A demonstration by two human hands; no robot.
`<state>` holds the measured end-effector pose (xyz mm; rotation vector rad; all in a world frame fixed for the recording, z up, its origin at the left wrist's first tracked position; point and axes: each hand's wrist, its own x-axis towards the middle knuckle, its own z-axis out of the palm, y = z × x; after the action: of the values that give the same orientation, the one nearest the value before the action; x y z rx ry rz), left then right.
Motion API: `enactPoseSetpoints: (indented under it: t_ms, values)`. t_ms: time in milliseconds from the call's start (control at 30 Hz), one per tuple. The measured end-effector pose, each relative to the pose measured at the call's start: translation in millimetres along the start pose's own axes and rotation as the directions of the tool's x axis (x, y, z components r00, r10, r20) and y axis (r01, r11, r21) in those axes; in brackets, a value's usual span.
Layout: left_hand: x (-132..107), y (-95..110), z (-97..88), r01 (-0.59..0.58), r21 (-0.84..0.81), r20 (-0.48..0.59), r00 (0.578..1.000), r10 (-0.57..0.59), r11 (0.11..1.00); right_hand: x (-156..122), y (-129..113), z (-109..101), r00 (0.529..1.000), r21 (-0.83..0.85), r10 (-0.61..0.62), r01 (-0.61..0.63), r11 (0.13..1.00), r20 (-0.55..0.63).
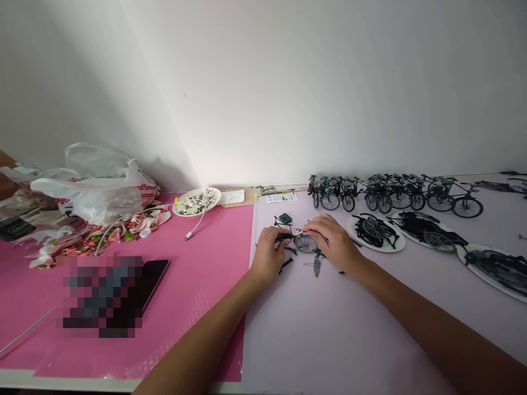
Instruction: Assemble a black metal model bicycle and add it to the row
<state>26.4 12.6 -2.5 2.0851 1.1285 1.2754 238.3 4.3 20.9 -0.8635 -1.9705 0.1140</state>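
Observation:
My left hand (267, 249) pinches a thin dark model-bicycle part (283, 237) between thumb and fingers. Close against it, my right hand (331, 241) has its fingers closed at a small silvery piece (298, 233), partly covered by the fingertips. Just below the fingertips is a spoked toy wheel (307, 244); whether it is joined to the held parts I cannot tell. Loose pieces lie around both hands: a dark green block (285, 218), a short black bar (285, 265) and a grey rack-like part (317, 267).
Several model bicycles (440, 200) stand along the wall. White plates (401, 246) of black parts and wheels lie at right. On the pink side are a plate (214, 193) of pale bits, a cable (197, 225), a phone (158, 274), a plastic bag (102, 192) and artificial petals (140, 226).

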Motion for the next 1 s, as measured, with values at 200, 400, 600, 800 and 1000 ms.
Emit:
enactPoseSetpoints:
  t_ms: [200,400,600,800,1000]
  values:
    - [-0.3,0.1,0.0,0.002,-0.006,0.006,1.0,-0.002,1.0,-1.2,4.6,1.8,0.992,-0.045,-0.12,0.119,0.992,-0.026]
    - [-1.1,-2.1,0.9,-0.001,0.002,0.005,1.0,0.001,1.0,-1.7,5.4,2.3,0.989,-0.058,-0.144,0.142,0.988,-0.031]
    - [-1.1,-1.7,1.1,-0.04,0.019,0.004,0.999,0.04,0.999,-1.8,3.1,3.1,0.983,-0.066,-0.18,0.178,0.982,-0.022]
    - [-1.9,-1.7,0.6,-0.05,0.03,0.003,0.999,0.05,0.998,-1.1,5.0,1.1,0.983,-0.076,-0.18,0.177,0.981,-0.03]
    - [-2.6,2.5,-1.0,-0.075,0.048,0.024,0.997,0.074,0.996,-0.8,6.8,-0.9,0.986,-0.068,-0.166,0.164,0.984,-0.028]
